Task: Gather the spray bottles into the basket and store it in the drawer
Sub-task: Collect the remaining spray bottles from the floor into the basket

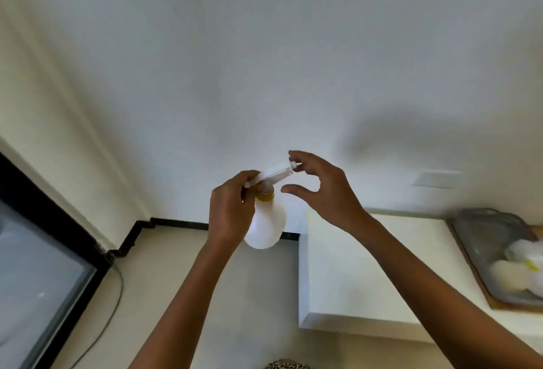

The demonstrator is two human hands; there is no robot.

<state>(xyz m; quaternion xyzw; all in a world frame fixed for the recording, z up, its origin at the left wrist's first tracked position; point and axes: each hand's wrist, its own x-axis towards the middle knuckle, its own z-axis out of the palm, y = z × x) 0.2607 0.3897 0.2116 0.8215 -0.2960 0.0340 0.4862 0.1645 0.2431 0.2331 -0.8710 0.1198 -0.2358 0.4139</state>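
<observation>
A white spray bottle [269, 226] with a yellow collar and a white trigger head is held up in the air before the wall. My left hand [232, 213] is wrapped around its neck and upper body. My right hand [321, 189] hovers at the nozzle tip, fingertips pinching or touching the nozzle, thumb spread below. At the far right, a grey see-through basket [482, 224] rests on a white surface and holds two other white spray bottles [517, 268], blurred. No drawer is visible.
A white cabinet top [352, 266] lies under my right forearm. A dark-framed screen [38, 266] stands at the left with a cable [114, 304] trailing on the pale floor. A black skirting strip [176, 223] runs along the wall base. A wall socket plate [437, 179] is at right.
</observation>
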